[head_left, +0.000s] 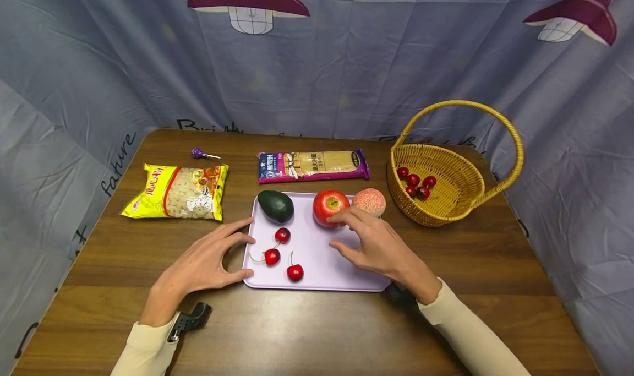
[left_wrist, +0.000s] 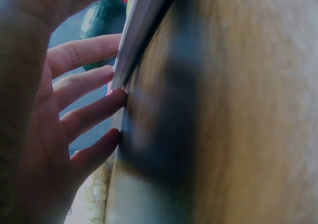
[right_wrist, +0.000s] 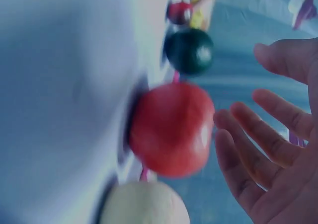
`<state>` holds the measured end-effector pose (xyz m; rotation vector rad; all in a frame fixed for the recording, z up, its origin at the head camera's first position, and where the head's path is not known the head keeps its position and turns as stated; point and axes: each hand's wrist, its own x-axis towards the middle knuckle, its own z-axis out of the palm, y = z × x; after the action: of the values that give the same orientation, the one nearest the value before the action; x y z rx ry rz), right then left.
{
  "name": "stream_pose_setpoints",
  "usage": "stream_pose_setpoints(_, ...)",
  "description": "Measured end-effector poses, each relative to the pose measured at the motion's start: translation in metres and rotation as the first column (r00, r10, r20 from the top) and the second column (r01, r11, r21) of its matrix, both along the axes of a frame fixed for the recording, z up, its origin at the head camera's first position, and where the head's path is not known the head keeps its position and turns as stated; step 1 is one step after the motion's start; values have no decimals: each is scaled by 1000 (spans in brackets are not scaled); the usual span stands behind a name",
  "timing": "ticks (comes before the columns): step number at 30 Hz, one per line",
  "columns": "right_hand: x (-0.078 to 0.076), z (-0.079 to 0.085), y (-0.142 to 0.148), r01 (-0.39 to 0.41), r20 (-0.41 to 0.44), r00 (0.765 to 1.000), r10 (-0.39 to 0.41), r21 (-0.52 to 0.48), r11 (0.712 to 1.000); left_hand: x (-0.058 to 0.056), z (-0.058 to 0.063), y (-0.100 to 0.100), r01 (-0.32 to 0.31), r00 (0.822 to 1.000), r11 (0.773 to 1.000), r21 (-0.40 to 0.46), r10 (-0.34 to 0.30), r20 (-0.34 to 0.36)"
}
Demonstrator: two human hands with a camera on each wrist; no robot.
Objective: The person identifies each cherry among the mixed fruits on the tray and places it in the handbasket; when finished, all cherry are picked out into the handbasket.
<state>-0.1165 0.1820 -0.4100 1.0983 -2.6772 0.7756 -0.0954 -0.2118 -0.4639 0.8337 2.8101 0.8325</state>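
Observation:
A pale lilac tray (head_left: 322, 271) lies in the middle of the table. My left hand (head_left: 205, 260) rests at its left edge, fingers spread and fingertips right at the rim, as the left wrist view also shows. On the tray are a dark green avocado (head_left: 275, 206), a red apple (head_left: 324, 205), a speckled pink peach (head_left: 369, 201) and three cherries with stems, one nearest the front rim (head_left: 294, 272). Over the tray's right part hovers my right hand (head_left: 378, 249), its fingers loosely bent beside the apple (right_wrist: 171, 129); nothing shows between thumb and fingers in the right wrist view.
A wicker basket (head_left: 470, 169) with a tall handle, holding several cherries (head_left: 413, 180), stands at the right. Behind the tray lies a pack of noodles (head_left: 317, 165). To the left are a yellow pasta bag (head_left: 188, 193) and a purple lollipop (head_left: 198, 153). Curtains (head_left: 317, 78) hang behind the table.

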Motion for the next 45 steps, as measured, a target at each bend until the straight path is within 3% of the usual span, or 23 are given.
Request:
stream_pose_setpoints(8,11,-13,-24,-118,97,988,119,-18,993,0,0,-1,3,1000,1000,2,-3,-15)
stream_pose_setpoints(16,20,-22,-45,-208,141,969,203,27,978,0,1,-1,4,1000,1000,1,-4,-19)
stream_pose_setpoints(23,26,-30,-58,-251,129,962,239,88,964,1,0,0,-5,1000,1000,-9,5,-9)
stream_pose_setpoints(37,27,-33,-64,-278,106,958,265,139,950,1,0,0,3,1000,1000,1,-3,-23)
stream_pose_setpoints(45,23,-25,-53,-242,100,968,230,127,962,1,0,0,3,1000,1000,2,-3,-29)
